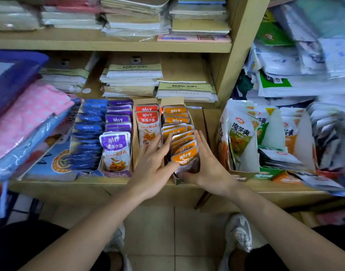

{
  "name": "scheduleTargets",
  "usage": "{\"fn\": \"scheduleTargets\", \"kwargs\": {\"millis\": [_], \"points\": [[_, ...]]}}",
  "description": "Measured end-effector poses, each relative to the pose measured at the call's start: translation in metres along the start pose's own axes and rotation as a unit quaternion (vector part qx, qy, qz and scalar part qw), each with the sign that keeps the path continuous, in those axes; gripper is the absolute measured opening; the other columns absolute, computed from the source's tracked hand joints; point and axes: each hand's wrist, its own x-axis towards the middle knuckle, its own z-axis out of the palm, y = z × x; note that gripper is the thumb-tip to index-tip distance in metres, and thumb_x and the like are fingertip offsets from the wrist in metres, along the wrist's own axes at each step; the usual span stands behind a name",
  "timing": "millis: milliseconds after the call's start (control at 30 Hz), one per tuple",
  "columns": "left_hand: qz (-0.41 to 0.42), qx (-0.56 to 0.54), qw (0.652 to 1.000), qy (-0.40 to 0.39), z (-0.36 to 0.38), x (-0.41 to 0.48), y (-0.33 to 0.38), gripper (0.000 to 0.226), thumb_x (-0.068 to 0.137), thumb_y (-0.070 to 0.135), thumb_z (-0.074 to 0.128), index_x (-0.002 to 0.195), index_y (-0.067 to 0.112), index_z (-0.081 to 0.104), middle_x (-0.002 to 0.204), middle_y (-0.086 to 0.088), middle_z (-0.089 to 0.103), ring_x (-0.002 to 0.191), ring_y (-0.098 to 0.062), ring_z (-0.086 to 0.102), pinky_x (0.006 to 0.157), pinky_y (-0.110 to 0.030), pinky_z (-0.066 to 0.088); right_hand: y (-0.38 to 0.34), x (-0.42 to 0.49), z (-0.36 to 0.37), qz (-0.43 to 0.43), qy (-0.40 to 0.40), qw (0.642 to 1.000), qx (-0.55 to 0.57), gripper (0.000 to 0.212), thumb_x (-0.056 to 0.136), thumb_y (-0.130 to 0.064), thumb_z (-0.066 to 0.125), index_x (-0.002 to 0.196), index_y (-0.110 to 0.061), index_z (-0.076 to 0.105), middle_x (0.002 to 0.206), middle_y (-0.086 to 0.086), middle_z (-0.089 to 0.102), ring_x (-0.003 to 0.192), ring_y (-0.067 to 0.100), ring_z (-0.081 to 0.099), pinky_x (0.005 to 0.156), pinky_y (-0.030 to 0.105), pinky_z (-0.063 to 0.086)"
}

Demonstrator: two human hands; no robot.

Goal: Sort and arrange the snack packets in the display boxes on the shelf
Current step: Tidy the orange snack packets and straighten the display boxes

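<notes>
With the left hand (154,161) and right hand (207,166) pressing flat, straight fingers against the orange packets (185,154) in the 4th box (176,180) on the shelf (109,185), squeeze evenly, keeping labels upright.

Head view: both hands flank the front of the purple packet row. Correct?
Not purple. The head view shows the left hand and right hand flanking the front of the orange packet row; the purple packet row is untouched.
</notes>
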Motion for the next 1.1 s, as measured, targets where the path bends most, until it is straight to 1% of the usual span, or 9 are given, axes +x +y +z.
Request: {"fn": "scheduleTargets", "kwargs": {"millis": [100,167,267,533,600,667,800,1000,1100], "points": [[-0.015,-0.043,0.998,0.049,-0.003,0.003,-0.007,0.081,0.085,0.06,0.057,0.156,0.041,0.023,0.157,0.019,0.031,0.145,-0.006,0.028,0.116,-0.042,0.036,0.001,0.002,-0.002,0.046,-0.017,0.994,0.098,0.127,0.076,-0.023,0.087,0.159,-0.029,-0.009,0.164,-0.009,0.024,0.15,0.006,0.023,0.121,0.03,0.029],[-0.015,-0.078,0.995,0.06,-0.004,0.004,-0.009,0.076,0.087,0.055,0.067,0.149,0.049,0.024,0.137,0.032,0.044,0.127,0.007,0.045,0.103,-0.028,0.046,-0.002,0.002,-0.008,0.069,-0.006,0.982,0.175,0.129,0.076,-0.015,0.087,0.158,-0.027,-0.011,0.144,-0.018,0.049,0.127,-0.002,0.053,0.106,0.024,0.046],[-0.012,-0.094,0.994,0.046,-0.004,0.007,-0.005,0.077,0.085,0.044,0.073,0.137,0.055,0.018,0.118,0.046,0.037,0.108,0.024,0.043,0.087,-0.003,0.037,-0.006,0.005,-0.013,0.046,0.006,0.981,0.187,0.105,0.075,-0.01,0.087,0.154,-0.031,0.021,0.124,-0.02,0.064,0.115,0.0,0.062,0.093,0.019,0.052],[0.005,-0.115,0.993,0.032,-0.008,0.015,-0.009,0.08,0.084,0.037,0.077,0.148,0.044,0.031,0.119,0.044,0.046,0.121,0.009,0.051,0.1,-0.019,0.044,-0.004,0.005,-0.005,0.031,-0.003,0.969,0.245,0.1,0.076,0.003,0.083,0.15,-0.034,0.026,0.123,-0.013,0.067,0.114,0.004,0.064,0.089,0.018,0.052],[0.008,-0.112,0.993,0.033,-0.008,0.013,-0.009,0.086,0.082,0.04,0.078,0.153,0.04,0.029,0.128,0.035,0.047,0.125,0.003,0.051,0.101,-0.023,0.046,-0.003,0.003,-0.004,0.053,0.002,0.966,0.252,0.116,0.076,-0.001,0.084,0.159,-0.025,0.007,0.131,-0.014,0.062,0.118,0.002,0.062,0.095,0.02,0.051],[0.002,-0.112,0.994,0.013,-0.004,0.009,-0.009,0.09,0.083,0.039,0.078,0.152,0.044,0.022,0.137,0.025,0.044,0.129,-0.001,0.048,0.099,-0.019,0.045,-0.006,-0.001,-0.002,0.065,-0.009,0.965,0.254,0.123,0.077,-0.002,0.084,0.16,-0.026,-0.004,0.134,-0.014,0.059,0.121,0.002,0.059,0.102,0.023,0.049],[0.01,-0.094,0.995,0.01,0.001,0.008,-0.012,0.085,0.09,0.029,0.072,0.155,0.039,0.018,0.147,0.018,0.042,0.132,-0.002,0.047,0.094,-0.007,0.044,-0.005,-0.003,0.007,0.023,-0.052,0.968,0.243,0.107,0.083,0.005,0.075,0.156,-0.032,0.007,0.14,0.0,0.056,0.131,0.016,0.055,0.109,0.042,0.046],[0.027,-0.052,0.998,-0.014,-0.005,0.009,-0.02,0.088,0.09,0.052,0.06,0.159,0.038,0.01,0.161,0.012,0.029,0.144,-0.006,0.034,0.112,-0.045,0.044,-0.005,-0.004,0.011,0.045,-0.03,0.967,0.248,0.115,0.086,-0.001,0.075,0.156,-0.039,-0.008,0.142,-0.012,0.052,0.13,0.005,0.054,0.108,0.033,0.047],[0.086,0.047,0.994,0.047,-0.011,0.011,-0.021,0.085,0.088,0.063,0.056,0.159,0.039,0.015,0.165,0.013,0.021,0.152,-0.011,0.018,0.119,-0.047,0.029,0.0,-0.01,0.014,0.06,0.033,0.97,0.232,0.112,0.086,-0.011,0.078,0.158,-0.037,-0.004,0.146,-0.018,0.046,0.132,0.002,0.051,0.112,0.039,0.044]]}}
